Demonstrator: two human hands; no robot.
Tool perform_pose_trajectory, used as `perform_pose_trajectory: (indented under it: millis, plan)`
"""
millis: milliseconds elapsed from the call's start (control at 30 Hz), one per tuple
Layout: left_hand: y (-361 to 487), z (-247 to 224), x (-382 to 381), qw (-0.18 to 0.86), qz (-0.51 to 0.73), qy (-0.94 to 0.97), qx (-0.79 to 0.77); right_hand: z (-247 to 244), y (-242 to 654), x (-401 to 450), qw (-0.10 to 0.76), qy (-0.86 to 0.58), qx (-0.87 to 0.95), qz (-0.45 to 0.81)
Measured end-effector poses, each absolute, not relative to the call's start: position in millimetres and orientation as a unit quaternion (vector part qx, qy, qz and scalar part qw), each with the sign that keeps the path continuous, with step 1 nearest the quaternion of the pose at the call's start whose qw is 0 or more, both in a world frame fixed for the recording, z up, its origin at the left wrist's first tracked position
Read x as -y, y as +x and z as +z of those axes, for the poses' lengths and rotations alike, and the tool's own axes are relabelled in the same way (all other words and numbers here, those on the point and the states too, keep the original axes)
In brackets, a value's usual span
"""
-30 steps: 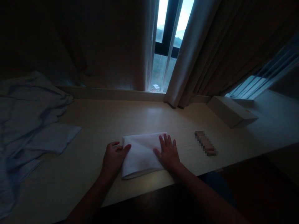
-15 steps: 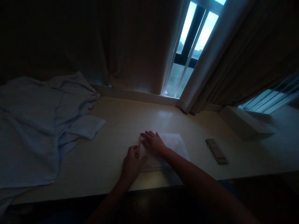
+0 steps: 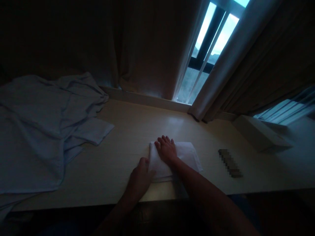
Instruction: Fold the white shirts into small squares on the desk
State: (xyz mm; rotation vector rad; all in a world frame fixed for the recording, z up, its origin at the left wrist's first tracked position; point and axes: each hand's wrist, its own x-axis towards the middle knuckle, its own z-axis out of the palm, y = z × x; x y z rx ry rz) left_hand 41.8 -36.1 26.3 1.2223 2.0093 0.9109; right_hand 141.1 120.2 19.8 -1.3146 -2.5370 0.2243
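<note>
A folded white cloth [image 3: 188, 154] lies flat on the light-coloured table near its front edge. My right hand [image 3: 166, 150] presses down on top of it, palm down with the fingers stretched out. At the cloth's left edge is my left hand [image 3: 140, 175], its fingers curled beside the edge and its thumb over the near left corner, gripping it. Dim light hides the tips of the left fingers.
A large heap of white cloth [image 3: 34, 137] covers the left of the table [image 3: 118, 157]. To the right lie a small blurred-out object [image 3: 230, 163] and a pale box-like block [image 3: 262, 134]. Brown curtains [image 3: 150, 49] hang behind, parted at a window [image 3: 197, 72].
My right hand has slid back from the cloth's left edge toward its middle and lies flatter. My left hand has moved slightly nearer me along that edge. The view has shifted a little.
</note>
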Motion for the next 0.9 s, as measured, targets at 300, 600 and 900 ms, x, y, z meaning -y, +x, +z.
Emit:
perform_pose_trajectory:
  millis: [300, 600, 900]
  plan:
    - [33, 19, 36, 0.287, 0.298, 0.484, -0.771, 30, 165, -95, 0.067, -0.32, 0.935, 0.135]
    - [29, 22, 33, 0.34, 0.265, 0.487, -0.76, 23, 137, -128, 0.116, -0.401, 0.9, 0.124]
    - [30, 27, 29, 0.366, 0.276, 0.475, -0.751, 20, 112, -141, 0.12, -0.452, 0.875, 0.127]
